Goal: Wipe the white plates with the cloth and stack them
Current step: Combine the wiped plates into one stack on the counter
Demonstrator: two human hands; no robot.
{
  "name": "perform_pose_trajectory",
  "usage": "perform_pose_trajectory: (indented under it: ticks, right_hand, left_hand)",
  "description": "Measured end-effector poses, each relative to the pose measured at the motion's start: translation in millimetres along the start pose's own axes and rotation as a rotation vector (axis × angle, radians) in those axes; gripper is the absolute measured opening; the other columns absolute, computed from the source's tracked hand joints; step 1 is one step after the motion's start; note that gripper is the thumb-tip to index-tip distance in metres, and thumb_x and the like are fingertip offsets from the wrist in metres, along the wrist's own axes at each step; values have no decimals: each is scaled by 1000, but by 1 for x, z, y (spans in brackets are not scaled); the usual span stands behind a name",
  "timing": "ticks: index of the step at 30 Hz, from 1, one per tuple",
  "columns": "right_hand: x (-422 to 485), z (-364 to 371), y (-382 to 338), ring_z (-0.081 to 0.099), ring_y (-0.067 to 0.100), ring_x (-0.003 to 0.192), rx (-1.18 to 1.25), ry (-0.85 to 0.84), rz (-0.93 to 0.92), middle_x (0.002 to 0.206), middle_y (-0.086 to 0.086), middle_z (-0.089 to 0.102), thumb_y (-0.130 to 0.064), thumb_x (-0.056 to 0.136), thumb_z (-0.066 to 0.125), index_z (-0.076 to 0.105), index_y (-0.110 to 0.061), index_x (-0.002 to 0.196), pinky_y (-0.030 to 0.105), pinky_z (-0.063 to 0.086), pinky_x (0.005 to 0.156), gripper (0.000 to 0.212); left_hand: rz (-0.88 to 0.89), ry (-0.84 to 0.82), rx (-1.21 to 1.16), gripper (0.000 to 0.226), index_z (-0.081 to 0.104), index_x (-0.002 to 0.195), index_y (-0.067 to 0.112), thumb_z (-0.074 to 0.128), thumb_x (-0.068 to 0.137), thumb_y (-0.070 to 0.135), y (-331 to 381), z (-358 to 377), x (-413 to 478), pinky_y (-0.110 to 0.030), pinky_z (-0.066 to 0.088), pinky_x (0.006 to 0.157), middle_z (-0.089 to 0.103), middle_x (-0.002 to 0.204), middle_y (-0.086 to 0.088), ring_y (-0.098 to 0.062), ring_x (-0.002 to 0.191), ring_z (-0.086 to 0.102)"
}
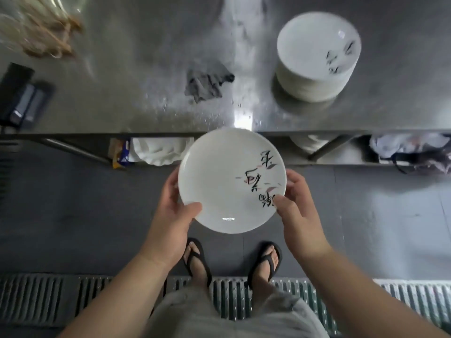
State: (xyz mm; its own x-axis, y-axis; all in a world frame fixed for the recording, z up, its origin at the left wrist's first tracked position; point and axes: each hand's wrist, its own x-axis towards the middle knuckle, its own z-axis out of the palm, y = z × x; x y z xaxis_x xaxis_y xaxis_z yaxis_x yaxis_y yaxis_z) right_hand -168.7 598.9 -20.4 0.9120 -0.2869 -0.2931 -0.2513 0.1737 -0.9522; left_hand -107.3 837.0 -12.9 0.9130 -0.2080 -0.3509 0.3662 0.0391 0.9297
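Steel, wet and dull-shining, the worktop (127, 57) runs across the far side, beaded with water around its middle. On it, from the left: a blurred bundle of pale sticks (46, 32) in clear wrap at the far corner, a crumpled grey cloth (207, 85) lying among the drops in the middle, and a stack of white plates (317, 57) at the far right, well apart from the cloth. Nearer, just off the worktop's near edge and out over the floor (73, 215), a single white plate (214, 181) with dark brush lettering is held face up.

That is where I would worry. The plate hangs over hard floor, directly above a pair of sandalled feet (197, 259), and it is held by the rim only. If it is as wet as the worktop, it could slide out and break. The cloth is in neither hand, so reaching for it would leave the plate on one pinch. The stack looks tall, too, and a plate set down off-centre might skid.

The left hand (170, 215) clasps the near left rim, with the thumb laid on the upper face and the fingers hidden beneath. The right hand (297, 208) takes the right rim, its thumb pressing by the lettering and its fingers curling round the edge. The hands are apart, the plate between them, both forearms reaching in from the near side.
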Motion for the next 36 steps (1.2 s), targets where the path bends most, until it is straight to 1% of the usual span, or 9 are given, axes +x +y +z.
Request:
perform_pose_trajectory:
  ticks: [4, 11, 16, 18, 22, 25, 28, 32, 36]
  right_hand:
    - [7, 7, 54, 64, 17, 113, 35, 62, 34, 120, 0, 69, -34, 75, 61, 54, -24, 135, 25, 54, 86, 61]
    - [35, 13, 171, 63, 19, 110, 90, 150, 78, 117, 1, 69, -29, 73, 56, 60, -36, 124, 28, 53, 83, 52]
    - [72, 1, 249, 64, 15, 110, 48, 201, 101, 114, -7, 71, -27, 79, 53, 60, -37, 126, 22, 53, 81, 48]
    - [91, -5, 277, 64, 15, 111, 23, 202, 103, 114, -9, 71, -36, 77, 53, 58, -38, 126, 28, 52, 85, 49]
    - [134, -15, 332, 66, 21, 108, 17, 239, 122, 107, -8, 71, -39, 72, 56, 58, -37, 126, 54, 50, 102, 54]
    - [176, -25, 375, 68, 13, 101, 10, 266, 117, 100, -12, 72, -40, 74, 58, 61, -43, 119, 53, 50, 104, 46]
    - [221, -31, 417, 68, 14, 98, 3, 290, 105, 101, -6, 74, -41, 76, 59, 63, -45, 115, 52, 51, 100, 39]
    - [278, -37, 460, 69, 22, 106, 1, 333, 92, 103, -3, 76, -42, 77, 59, 64, -43, 112, 60, 50, 105, 35]
    - [333, -42, 483, 68, 14, 91, 24, 360, 93, 92, -12, 76, -46, 74, 61, 66, -43, 106, 55, 54, 101, 33]
  left_hand:
    - [-19, -52, 33, 81, 50, 149, 38, 73, 74, 19, -44, -20, 18, -52, 47, 111, 59, 149, 0, -26, 139, 56]
    - [-23, -110, 26, 78, 52, 147, 41, 73, 76, 17, -149, -43, 69, -45, 48, 110, 59, 149, 0, -23, 139, 57]
    - [-21, -94, -22, 73, 59, 139, 45, 74, 73, 19, -233, -43, 118, -32, 54, 100, 62, 145, -1, -20, 133, 61]
    - [-6, -76, -32, 69, 62, 136, 44, 74, 73, 19, -264, -39, 139, -28, 54, 97, 65, 141, 1, -18, 130, 63]
    - [0, -40, -36, 67, 64, 134, 43, 72, 71, 20, -319, -33, 186, -26, 55, 94, 68, 139, 3, -18, 128, 65]
    - [-6, -48, -18, 64, 66, 129, 48, 70, 71, 21, -357, -30, 227, -24, 57, 88, 68, 138, 6, -14, 124, 67]
    - [-16, -56, 2, 60, 67, 123, 49, 69, 68, 24, -391, -27, 273, -28, 58, 82, 69, 134, 8, -11, 117, 68]
    - [-41, -43, 21, 62, 61, 130, 35, 68, 70, 19, -426, -18, 333, -36, 57, 84, 73, 125, 8, -14, 111, 67]
    - [-57, -14, 41, 55, 63, 125, 38, 63, 74, 18, -442, -6, 385, -52, 57, 97, 74, 123, 7, -25, 118, 65]
